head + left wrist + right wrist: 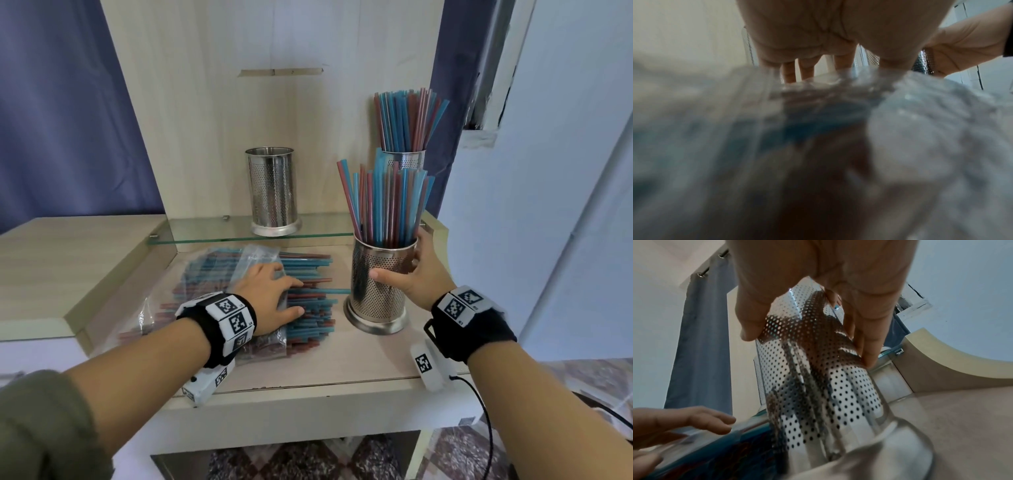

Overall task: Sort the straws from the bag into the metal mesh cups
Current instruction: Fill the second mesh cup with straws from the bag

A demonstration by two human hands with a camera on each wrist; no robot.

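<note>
My left hand (pixel 270 297): fingers spread flat, pressing on the straws (pixel 308 301) spilling from the bag (pixel 219 274).
My right hand (pixel 416 274): thumb and fingers wrapped round the straw-filled mesh cup (pixel 378 291), just right of the bag.
Empty cup (pixel 272 192): beyond my left hand.

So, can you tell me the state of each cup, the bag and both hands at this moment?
Near cup: upright on the table, full of straws, gripped.
Left shelf cup: upright, looks empty.
Right shelf cup: upright, full of straws.
Bag: lying flat, open, straws sticking out.
Left hand: flat on the bag.
Right hand: gripping the near cup.
</note>
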